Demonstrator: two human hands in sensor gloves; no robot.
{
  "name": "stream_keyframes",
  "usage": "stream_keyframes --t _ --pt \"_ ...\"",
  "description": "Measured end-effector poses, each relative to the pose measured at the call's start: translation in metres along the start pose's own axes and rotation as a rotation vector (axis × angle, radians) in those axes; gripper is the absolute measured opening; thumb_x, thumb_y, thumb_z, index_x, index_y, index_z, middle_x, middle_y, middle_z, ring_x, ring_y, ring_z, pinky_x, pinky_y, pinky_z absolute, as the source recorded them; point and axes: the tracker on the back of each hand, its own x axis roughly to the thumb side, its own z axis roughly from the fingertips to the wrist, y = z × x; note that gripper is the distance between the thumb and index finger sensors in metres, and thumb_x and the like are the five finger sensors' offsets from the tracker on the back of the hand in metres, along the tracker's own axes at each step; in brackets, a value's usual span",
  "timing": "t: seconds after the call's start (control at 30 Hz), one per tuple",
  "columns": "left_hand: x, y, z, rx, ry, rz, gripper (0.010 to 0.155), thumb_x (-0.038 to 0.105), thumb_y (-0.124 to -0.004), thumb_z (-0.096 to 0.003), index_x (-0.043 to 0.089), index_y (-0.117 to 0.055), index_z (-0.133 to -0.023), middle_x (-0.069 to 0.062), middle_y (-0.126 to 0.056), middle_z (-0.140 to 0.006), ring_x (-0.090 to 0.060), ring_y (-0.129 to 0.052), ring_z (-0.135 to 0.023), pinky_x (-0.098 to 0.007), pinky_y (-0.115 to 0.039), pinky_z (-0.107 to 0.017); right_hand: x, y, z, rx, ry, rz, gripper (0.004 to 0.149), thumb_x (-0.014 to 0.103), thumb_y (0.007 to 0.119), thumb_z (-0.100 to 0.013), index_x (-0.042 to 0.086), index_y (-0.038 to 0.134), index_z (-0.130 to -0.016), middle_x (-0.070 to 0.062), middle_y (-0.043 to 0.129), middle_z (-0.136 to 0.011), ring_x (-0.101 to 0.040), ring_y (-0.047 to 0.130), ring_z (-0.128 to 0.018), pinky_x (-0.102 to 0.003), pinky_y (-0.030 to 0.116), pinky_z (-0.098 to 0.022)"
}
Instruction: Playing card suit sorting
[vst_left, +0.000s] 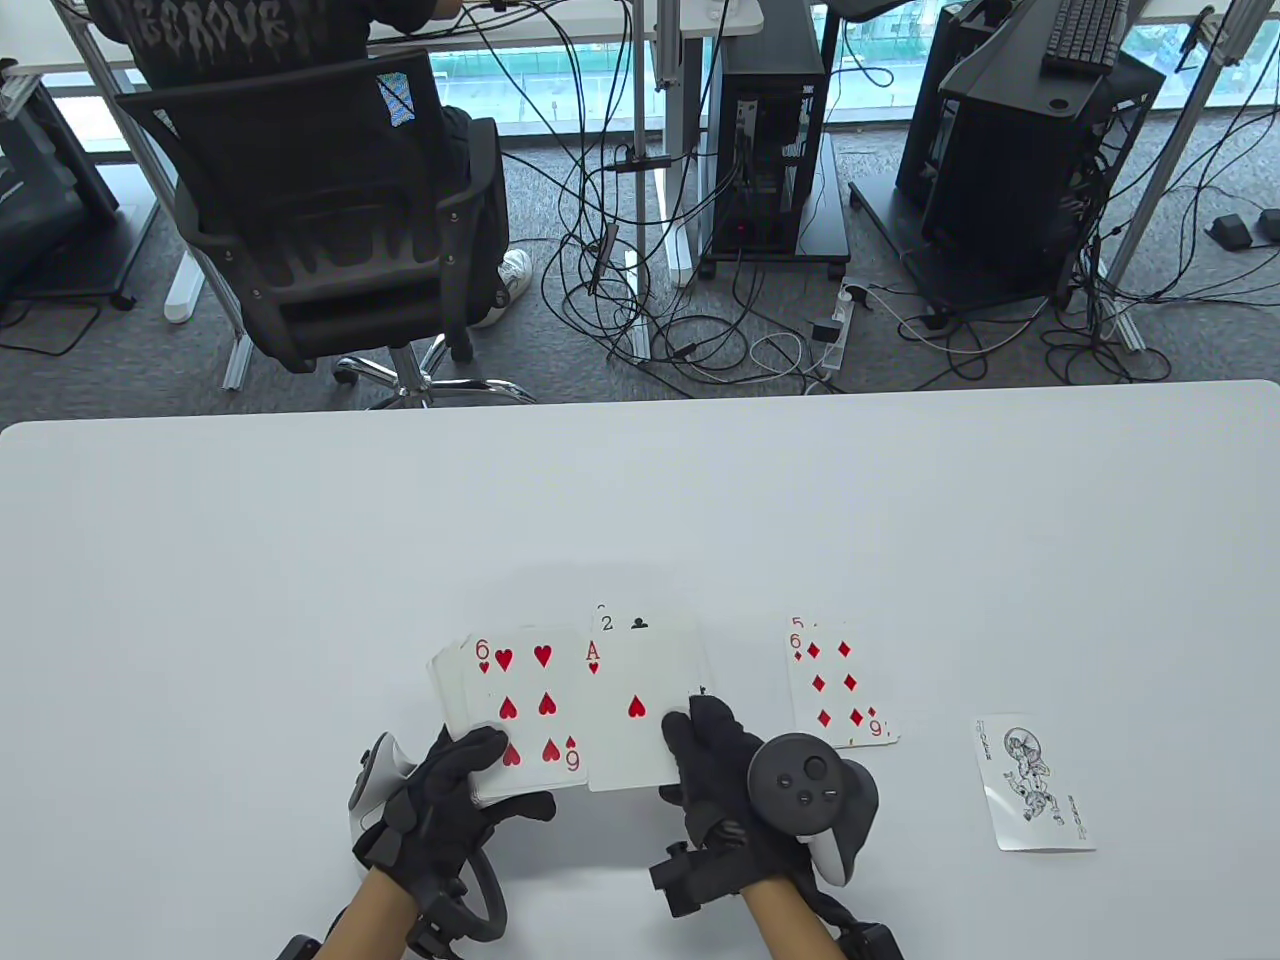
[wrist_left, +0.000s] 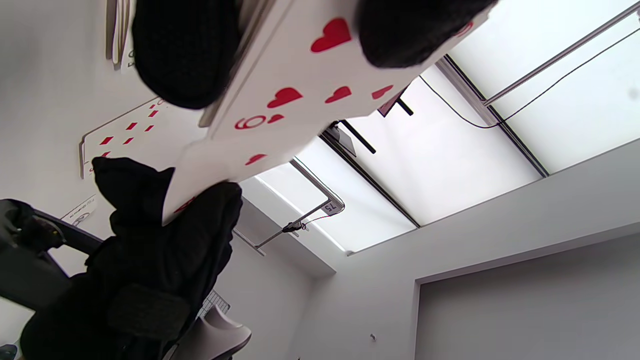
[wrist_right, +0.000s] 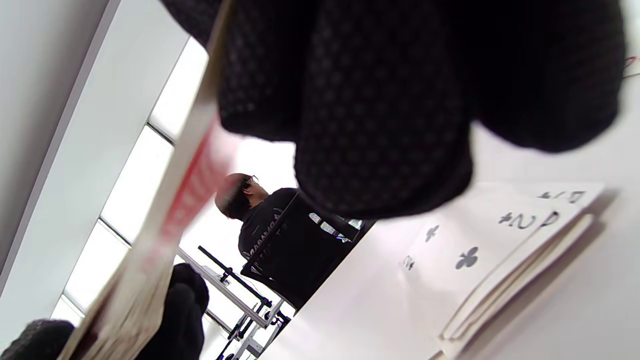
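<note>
My left hand (vst_left: 495, 765) grips a stack of cards above the table, with the six of hearts (vst_left: 520, 700) face up on top; the six also shows in the left wrist view (wrist_left: 310, 90). My right hand (vst_left: 700, 735) pinches the ace of hearts (vst_left: 635, 710) at its right edge, beside the stack and overlapping it. In the right wrist view the ace (wrist_right: 180, 210) is edge-on under my fingers (wrist_right: 380, 110). A clubs pile topped by the two of clubs (vst_left: 640, 625) lies on the table under the ace, and shows in the right wrist view (wrist_right: 500, 245).
A diamonds pile topped by the six of diamonds (vst_left: 835, 690) lies to the right of my right hand. A joker (vst_left: 1040, 785) lies alone further right. The white table (vst_left: 300, 560) ends at a far edge, with an office chair and cables beyond.
</note>
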Motion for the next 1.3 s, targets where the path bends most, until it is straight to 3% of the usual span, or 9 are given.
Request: stream_keyframes --t 0.17,0.3,0.5,0.97,1.17,1.3 --pt "0.003 0.004 0.001 0.025 -0.023 0.008 0.055 0.044 -0.069 -0.0619 0.037 -0.039 -0.108 0.006 -0.054 -0.113 -0.027 -0.072 -0.101 -0.04 -0.084 -0.055 -0.011 0.003 0.017 0.192 0.065 0.13 0.047 0.018 0.068 -0.051 -0.02 0.066 -0.08 -0.006 0.094 -0.035 -0.021 0.1 -0.017 -0.042 0.088 -0.017" --pt "0.001 0.006 0.002 0.041 -0.016 0.012 0.055 0.045 -0.069 -0.0619 0.037 -0.038 -0.108 0.006 -0.054 -0.113 -0.027 -0.071 -0.101 -0.04 -0.084 -0.055 -0.013 0.031 0.032 0.443 0.141 0.29 0.057 0.018 0.068 -0.052 -0.023 0.052 -0.087 -0.006 0.093 -0.035 -0.02 0.1 -0.016 -0.042 0.089 -0.016" --pt "0.001 0.007 0.003 0.038 -0.016 0.011 0.055 0.045 -0.069 -0.0619 0.037 -0.039 -0.108 0.006 -0.054 -0.113 -0.027 -0.072 -0.101 -0.04 -0.084 -0.055 -0.009 0.066 0.043 0.612 0.111 0.765 0.063 0.019 0.067 -0.052 -0.025 0.041 -0.09 -0.005 0.093 -0.034 -0.017 0.099 -0.013 -0.039 0.089 -0.014" --pt "0.001 0.006 0.004 0.031 -0.015 0.005 0.055 0.045 -0.069 -0.0617 0.037 -0.039 -0.107 0.006 -0.054 -0.113 -0.028 -0.072 -0.101 -0.04 -0.084 -0.055 -0.001 0.079 0.045 0.726 0.082 1.058 0.063 0.028 0.062 -0.055 -0.02 0.045 -0.093 -0.005 0.094 -0.03 -0.02 0.099 -0.011 -0.042 0.088 -0.013" --pt "0.0 0.005 0.004 0.031 -0.008 0.015 0.055 0.044 -0.069 -0.0618 0.037 -0.039 -0.107 0.006 -0.054 -0.113 -0.028 -0.071 -0.101 -0.04 -0.084 -0.055 0.013 0.075 0.033 0.758 0.194 1.061 0.065 0.034 0.064 -0.056 -0.02 0.055 -0.091 -0.008 0.094 -0.033 -0.023 0.099 -0.015 -0.045 0.087 -0.016" --pt "-0.001 0.006 0.004 0.023 -0.007 0.01 0.055 0.044 -0.069 -0.0617 0.037 -0.039 -0.107 0.006 -0.054 -0.113 -0.028 -0.071 -0.101 -0.04 -0.084 -0.055 0.037 0.06 0.016 0.569 0.105 0.835 0.063 0.034 0.063 -0.056 -0.021 0.058 -0.089 -0.011 0.094 -0.04 -0.028 0.1 -0.022 -0.047 0.086 -0.021"
